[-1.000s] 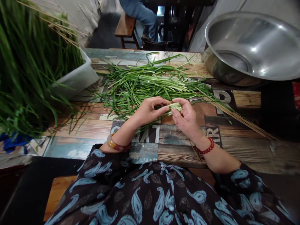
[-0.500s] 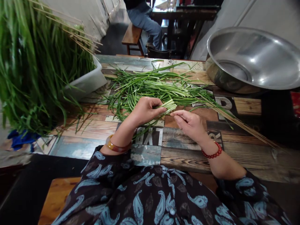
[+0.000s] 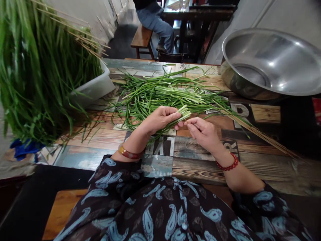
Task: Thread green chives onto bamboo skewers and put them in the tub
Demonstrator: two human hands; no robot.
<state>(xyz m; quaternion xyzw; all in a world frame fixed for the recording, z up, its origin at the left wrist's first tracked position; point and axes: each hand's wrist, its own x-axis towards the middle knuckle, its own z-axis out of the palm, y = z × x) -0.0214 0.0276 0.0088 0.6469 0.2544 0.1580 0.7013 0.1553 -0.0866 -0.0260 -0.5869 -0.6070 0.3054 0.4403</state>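
My left hand is closed round a small bunch of green stalks, whose pale cut ends point right. The fingers of my right hand are pinched at those ends, on what looks like the tip of a thin skewer, mostly hidden. Behind my hands a loose heap of long green stalks lies across the patterned wooden table. Several thin wooden skewers lie to the right of the heap, running down to the right.
At the left, a white tub is piled with greens and skewers. A large steel bowl stands at the back right. A blue cloth lies at the left edge. Beyond the table a person sits on a bench.
My left hand has shifted slightly right and down with the bunch, and its fingertips now show beneath the stalks. My right hand has hardly moved.
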